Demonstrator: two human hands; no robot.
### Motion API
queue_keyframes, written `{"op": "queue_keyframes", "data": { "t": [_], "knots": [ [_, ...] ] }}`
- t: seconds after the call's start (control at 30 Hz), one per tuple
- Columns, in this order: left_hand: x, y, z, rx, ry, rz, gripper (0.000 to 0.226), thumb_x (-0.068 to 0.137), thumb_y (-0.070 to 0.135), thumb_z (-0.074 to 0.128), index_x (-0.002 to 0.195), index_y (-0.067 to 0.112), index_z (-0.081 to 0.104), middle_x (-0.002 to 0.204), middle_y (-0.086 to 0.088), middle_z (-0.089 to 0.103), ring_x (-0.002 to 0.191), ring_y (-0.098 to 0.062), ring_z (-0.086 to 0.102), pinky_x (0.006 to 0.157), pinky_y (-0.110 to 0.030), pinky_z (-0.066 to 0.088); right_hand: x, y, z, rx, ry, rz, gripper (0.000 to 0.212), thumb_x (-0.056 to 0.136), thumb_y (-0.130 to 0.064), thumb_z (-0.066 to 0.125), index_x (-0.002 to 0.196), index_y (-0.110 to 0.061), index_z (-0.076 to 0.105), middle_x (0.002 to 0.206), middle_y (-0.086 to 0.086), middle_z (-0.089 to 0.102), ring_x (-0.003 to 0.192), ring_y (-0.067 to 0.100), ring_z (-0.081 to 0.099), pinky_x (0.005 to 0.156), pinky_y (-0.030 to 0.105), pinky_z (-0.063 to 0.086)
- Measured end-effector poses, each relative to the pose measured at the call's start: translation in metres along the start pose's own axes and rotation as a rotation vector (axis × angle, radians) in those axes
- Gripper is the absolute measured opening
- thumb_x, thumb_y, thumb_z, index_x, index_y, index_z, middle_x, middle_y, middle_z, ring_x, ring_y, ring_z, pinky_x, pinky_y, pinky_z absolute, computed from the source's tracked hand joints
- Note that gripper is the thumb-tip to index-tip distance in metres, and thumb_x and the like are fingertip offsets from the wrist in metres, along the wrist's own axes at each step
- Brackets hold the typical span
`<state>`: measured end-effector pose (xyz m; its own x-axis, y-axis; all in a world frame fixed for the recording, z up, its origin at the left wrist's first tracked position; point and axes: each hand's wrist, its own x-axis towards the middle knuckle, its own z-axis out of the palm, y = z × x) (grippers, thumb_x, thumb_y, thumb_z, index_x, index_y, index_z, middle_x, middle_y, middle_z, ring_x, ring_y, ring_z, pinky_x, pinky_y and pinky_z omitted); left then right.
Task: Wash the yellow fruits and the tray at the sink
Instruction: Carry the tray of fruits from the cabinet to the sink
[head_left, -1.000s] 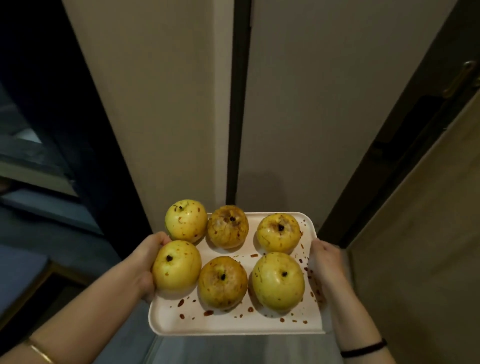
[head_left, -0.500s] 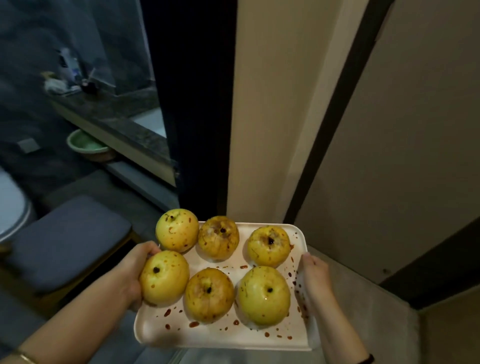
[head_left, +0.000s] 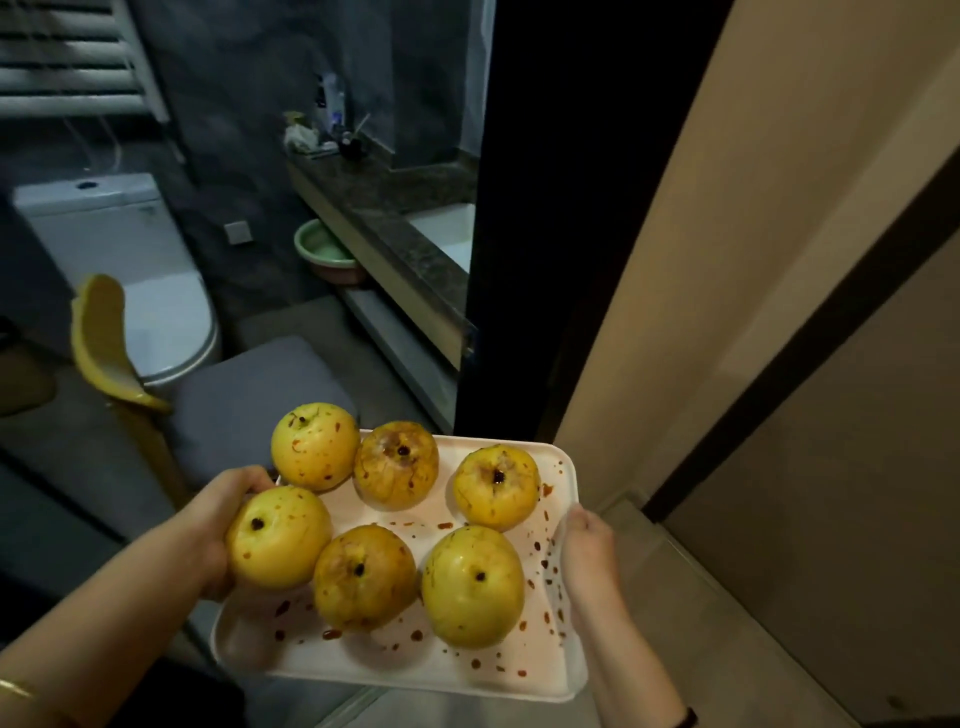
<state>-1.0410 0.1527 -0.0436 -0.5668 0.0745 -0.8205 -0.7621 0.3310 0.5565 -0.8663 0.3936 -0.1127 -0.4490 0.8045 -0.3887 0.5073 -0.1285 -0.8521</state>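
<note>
With the left hand (head_left: 221, 525) and right hand (head_left: 589, 551) gripping the spattered tray (head_left: 415, 670) of six yellow fruits (head_left: 470, 584), the sink (head_left: 447, 234) lies ahead and no washing is yet done.

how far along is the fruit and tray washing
Washing has not begun: the six yellow fruits and the white tray are spattered with reddish spots. In hand: left hand and right hand carry the tray at a bathroom doorway. Left: reach the sink and rinse everything.
</note>
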Motion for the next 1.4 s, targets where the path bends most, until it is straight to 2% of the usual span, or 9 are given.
{"op": "queue_keyframes", "data": {
  "t": [0.07, 0.23, 0.4, 0.5, 0.73, 0.9, 1.0, 1.17, 1.4],
  "knots": [
    [0.008, 0.004, -0.011, -0.025, 0.022, 0.013, 0.011, 0.066, 0.015, 0.047, 0.06, 0.009, 0.04, 0.043, -0.011, 0.043, 0.056, -0.031, 0.041, 0.061, -0.03, 0.04, 0.003, -0.004, 0.016, -0.004, -0.022, -0.005, 0.037, 0.102, -0.031, 0.031, 0.085, -0.014, 0.059, 0.088, 0.012, 0.066, 0.084, 0.029, 0.064, 0.084, 0.05, 0.053],
    [0.04, 0.005, -0.048, -0.122, 0.05, 0.094, 0.011, 0.067, 0.017, 0.048, 0.062, 0.011, 0.041, 0.047, -0.01, 0.046, 0.055, -0.03, 0.043, 0.059, -0.031, 0.041, 0.008, -0.019, 0.057, -0.028, -0.084, -0.007, 0.036, 0.103, -0.031, 0.029, 0.093, -0.012, 0.058, 0.092, 0.011, 0.064, 0.086, 0.026, 0.062, 0.083, 0.045, 0.053],
    [0.183, -0.007, -0.135, -0.096, 0.067, 0.115, 0.022, 0.051, 0.025, 0.064, 0.068, 0.013, 0.055, 0.07, -0.016, 0.056, 0.064, -0.034, 0.058, 0.073, -0.052, 0.048, 0.02, -0.04, 0.107, -0.05, -0.118, -0.02, 0.035, 0.103, -0.031, 0.029, 0.082, -0.016, 0.053, 0.078, 0.005, 0.057, 0.071, 0.019, 0.056, 0.068, 0.035, 0.047],
    [0.221, 0.008, -0.161, -0.114, 0.026, 0.114, 0.024, 0.051, 0.026, 0.066, 0.07, 0.014, 0.057, 0.071, -0.016, 0.057, 0.066, -0.035, 0.058, 0.076, -0.056, 0.047, 0.032, -0.059, 0.138, -0.071, -0.126, -0.022, 0.036, 0.103, -0.03, 0.03, 0.086, -0.012, 0.056, 0.078, 0.006, 0.059, 0.069, 0.018, 0.057, 0.063, 0.03, 0.045],
    [0.176, 0.118, -0.157, -0.168, 0.141, 0.165, 0.006, 0.072, 0.019, 0.053, 0.07, 0.014, 0.049, 0.058, -0.009, 0.055, 0.06, -0.03, 0.053, 0.064, -0.04, 0.049, 0.075, -0.12, 0.225, -0.098, -0.093, -0.027, 0.035, 0.101, -0.033, 0.033, 0.083, -0.018, 0.06, 0.088, 0.01, 0.067, 0.086, 0.028, 0.065, 0.083, 0.048, 0.054],
    [0.171, 0.187, -0.162, -0.214, 0.103, 0.227, 0.018, 0.086, 0.011, 0.044, 0.067, 0.012, 0.043, 0.049, -0.006, 0.051, 0.058, -0.025, 0.045, 0.058, -0.032, 0.041, 0.101, -0.166, 0.267, -0.07, -0.087, 0.006, 0.036, 0.1, -0.03, 0.034, 0.077, -0.016, 0.058, 0.086, 0.013, 0.067, 0.083, 0.03, 0.064, 0.082, 0.045, 0.053],
    [0.181, 0.218, -0.162, -0.254, 0.097, 0.213, 0.027, 0.088, 0.007, 0.041, 0.062, 0.013, 0.036, 0.035, -0.002, 0.042, 0.056, -0.023, 0.038, 0.056, -0.03, 0.034, 0.119, -0.189, 0.282, -0.044, -0.094, -0.005, 0.035, 0.1, -0.025, 0.034, 0.074, -0.013, 0.055, 0.08, 0.014, 0.064, 0.074, 0.027, 0.061, 0.07, 0.039, 0.048],
    [0.2, 0.262, -0.162, -0.281, 0.114, 0.121, 0.025, 0.085, 0.009, 0.042, 0.062, 0.014, 0.034, 0.063, -0.01, 0.036, 0.058, -0.025, 0.037, 0.06, -0.03, 0.034, 0.15, -0.218, 0.308, -0.032, -0.119, 0.011, 0.035, 0.1, -0.024, 0.038, 0.073, -0.012, 0.055, 0.068, 0.01, 0.062, 0.064, 0.023, 0.06, 0.06, 0.032, 0.046],
    [0.237, 0.327, -0.156, -0.262, 0.082, 0.095, 0.02, 0.085, 0.011, 0.039, 0.065, 0.013, 0.034, 0.065, -0.01, 0.035, 0.058, -0.025, 0.036, 0.058, -0.031, 0.032, 0.204, -0.248, 0.348, -0.025, -0.108, 0.043, 0.037, 0.099, -0.027, 0.038, 0.074, -0.01, 0.059, 0.077, 0.016, 0.066, 0.071, 0.032, 0.064, 0.067, 0.041, 0.05]
  ]
}}
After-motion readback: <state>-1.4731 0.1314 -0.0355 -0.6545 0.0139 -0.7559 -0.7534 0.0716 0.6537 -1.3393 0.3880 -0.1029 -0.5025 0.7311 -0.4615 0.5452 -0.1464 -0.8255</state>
